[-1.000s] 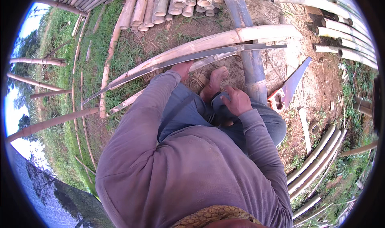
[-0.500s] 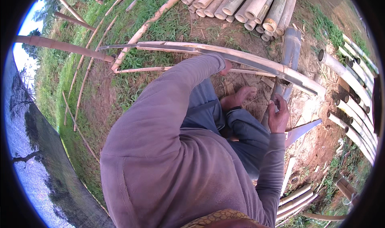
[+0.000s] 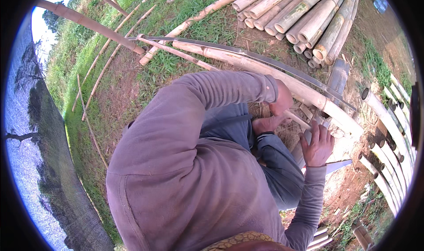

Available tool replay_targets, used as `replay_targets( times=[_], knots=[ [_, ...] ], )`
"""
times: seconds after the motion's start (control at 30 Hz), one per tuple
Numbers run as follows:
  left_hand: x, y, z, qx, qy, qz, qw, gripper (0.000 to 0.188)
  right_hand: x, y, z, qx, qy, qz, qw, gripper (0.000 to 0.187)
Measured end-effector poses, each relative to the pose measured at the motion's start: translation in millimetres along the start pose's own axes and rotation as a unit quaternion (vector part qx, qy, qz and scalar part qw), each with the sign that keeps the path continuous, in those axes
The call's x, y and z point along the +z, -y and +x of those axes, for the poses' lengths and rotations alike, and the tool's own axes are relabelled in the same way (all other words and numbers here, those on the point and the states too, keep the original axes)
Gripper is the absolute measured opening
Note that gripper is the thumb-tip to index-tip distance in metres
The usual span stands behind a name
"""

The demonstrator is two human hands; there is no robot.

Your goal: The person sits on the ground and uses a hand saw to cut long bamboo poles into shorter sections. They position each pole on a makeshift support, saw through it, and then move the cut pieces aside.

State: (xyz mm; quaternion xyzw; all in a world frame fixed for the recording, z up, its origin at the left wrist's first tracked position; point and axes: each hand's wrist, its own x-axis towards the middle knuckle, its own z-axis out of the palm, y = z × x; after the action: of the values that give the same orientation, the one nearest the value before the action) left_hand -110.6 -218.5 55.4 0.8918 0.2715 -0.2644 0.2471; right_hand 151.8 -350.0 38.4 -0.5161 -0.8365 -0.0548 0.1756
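Observation:
My left hand (image 3: 282,98) is closed round a thin bamboo pole (image 3: 176,52). The pole slants from the far left, passes behind my left forearm, and its near end (image 3: 299,119) comes out beside my right hand. My right hand (image 3: 319,148) has its fingers stretched out, the fingertips at that end; whether they touch it I cannot tell. Beyond both hands lies a thick bamboo pole (image 3: 265,70), with a long dark grey strip (image 3: 247,53) along its far side. It crosses a grey beam (image 3: 338,76) on the ground. A saw blade (image 3: 338,166) shows partly beside my right wrist.
A stack of cut bamboo poles (image 3: 304,23) lies at the far side. More poles (image 3: 385,114) are at the right, with a few (image 3: 319,240) at lower right. A bamboo post (image 3: 92,25) slants in from upper left, and dark netting (image 3: 42,162) hangs at the left.
My left hand has come right and nearer to me, with the thin pole, which now slants across. The right hand has gone from curled to outstretched fingers. The view has shifted.

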Motion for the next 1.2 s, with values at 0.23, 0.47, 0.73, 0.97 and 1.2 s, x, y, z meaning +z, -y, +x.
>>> replay_targets(
  times=[0.23,0.47,0.73,0.97,1.2],
  knots=[
    [39,-13,-6,0.013,-0.277,-0.073,0.958,0.043,2,-32,-11,0.032,0.069,0.119,0.99,0.06],
    [95,108,-34,-0.179,-0.536,-0.156,0.81,0.056,12,-47,-11,0.023,0.158,0.144,0.977,0.05],
    [119,269,-29,-0.185,-0.303,-0.115,0.928,0.05,12,-56,0,0.04,0.208,0.153,0.965,0.044],
    [68,290,-9,-0.295,-0.567,0.073,0.766,0.04,20,-62,10,0.056,0.176,0.155,0.971,0.046],
    [91,165,-27,-0.053,-0.338,-0.205,0.917,0.069,40,-55,41,0.054,0.168,0.158,0.972,0.046]
  ],
)
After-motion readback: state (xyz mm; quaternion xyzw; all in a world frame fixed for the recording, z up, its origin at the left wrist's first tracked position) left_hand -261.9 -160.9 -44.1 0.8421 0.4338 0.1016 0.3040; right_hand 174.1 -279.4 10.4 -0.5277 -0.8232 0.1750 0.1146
